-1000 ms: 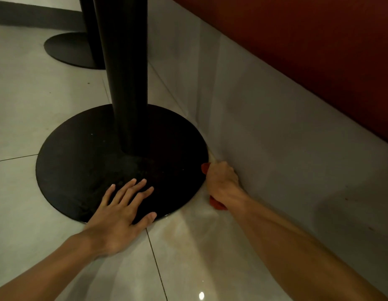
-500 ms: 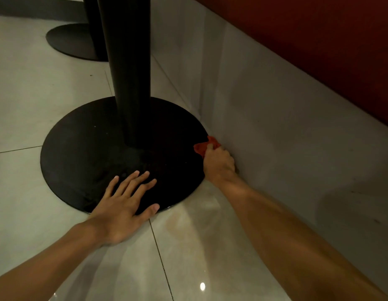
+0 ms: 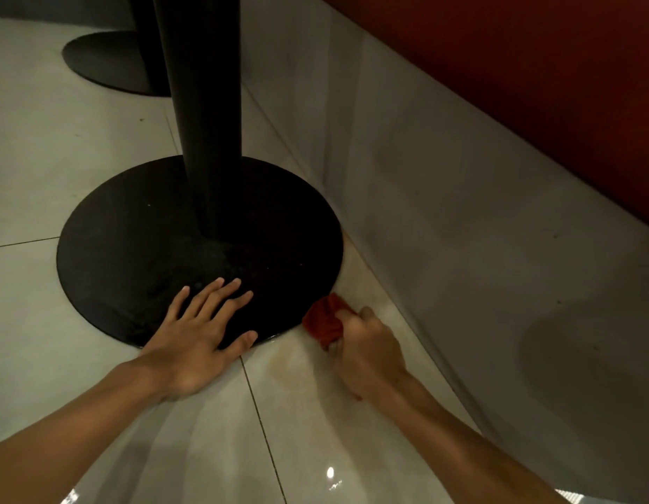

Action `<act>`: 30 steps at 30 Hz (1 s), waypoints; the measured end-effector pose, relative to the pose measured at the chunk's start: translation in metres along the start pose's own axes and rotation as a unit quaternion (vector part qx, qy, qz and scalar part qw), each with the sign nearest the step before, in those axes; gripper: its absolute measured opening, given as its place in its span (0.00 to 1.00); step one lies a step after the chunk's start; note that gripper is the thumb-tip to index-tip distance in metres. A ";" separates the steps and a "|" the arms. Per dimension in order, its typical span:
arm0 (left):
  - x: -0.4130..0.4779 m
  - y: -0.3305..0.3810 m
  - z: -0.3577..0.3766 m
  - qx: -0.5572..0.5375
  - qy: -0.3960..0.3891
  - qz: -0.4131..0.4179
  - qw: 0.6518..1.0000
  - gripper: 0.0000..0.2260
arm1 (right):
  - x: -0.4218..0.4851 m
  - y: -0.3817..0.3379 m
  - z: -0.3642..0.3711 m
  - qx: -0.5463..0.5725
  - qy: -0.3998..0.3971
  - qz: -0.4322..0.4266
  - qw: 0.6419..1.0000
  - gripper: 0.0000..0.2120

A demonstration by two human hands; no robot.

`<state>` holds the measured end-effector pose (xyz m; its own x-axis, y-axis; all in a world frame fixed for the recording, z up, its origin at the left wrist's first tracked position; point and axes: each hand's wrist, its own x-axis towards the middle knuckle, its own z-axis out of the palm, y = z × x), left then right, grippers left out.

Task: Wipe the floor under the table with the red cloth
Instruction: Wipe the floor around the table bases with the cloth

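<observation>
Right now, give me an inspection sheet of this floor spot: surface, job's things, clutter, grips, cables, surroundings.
Surface: glossy pale tiled floor; faint brownish smear next to the cloth.
Job's things: red cloth bunched on the floor at the rim of the round black table base, on its wall side.
Clutter: nothing seen.
Grips: left hand flat, fingers spread on the table base; right hand grips the red cloth.
Cables: nothing seen.
Surroundings: black table column rises from the base; second base farther back; grey wall panel on the right, red panel above it.
</observation>
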<state>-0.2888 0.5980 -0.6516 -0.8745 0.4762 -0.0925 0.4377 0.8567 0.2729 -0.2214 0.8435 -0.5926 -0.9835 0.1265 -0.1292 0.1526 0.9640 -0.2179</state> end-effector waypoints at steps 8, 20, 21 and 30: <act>0.002 -0.002 0.003 -0.003 0.005 -0.001 1.000 0.32 | -0.012 0.007 -0.020 0.213 -0.027 0.005 0.977 0.20; 0.002 -0.001 0.000 -0.009 0.004 0.005 1.000 0.32 | 0.082 0.018 0.012 -0.031 0.108 0.031 0.993 0.27; 0.002 -0.001 0.000 -0.009 0.005 0.005 1.000 0.32 | 0.083 0.021 0.014 -0.019 0.113 0.036 0.993 0.28; 0.001 -0.001 0.002 -0.010 0.005 0.004 1.000 0.32 | 0.025 0.018 0.033 0.180 0.127 -0.081 0.972 0.16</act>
<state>-0.2900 0.5977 -0.6536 -0.8730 0.4811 -0.0803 0.4409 0.8487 0.2920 -0.2400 0.8568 -0.6315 -0.9827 0.0775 0.1682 -0.0272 0.8380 -0.5450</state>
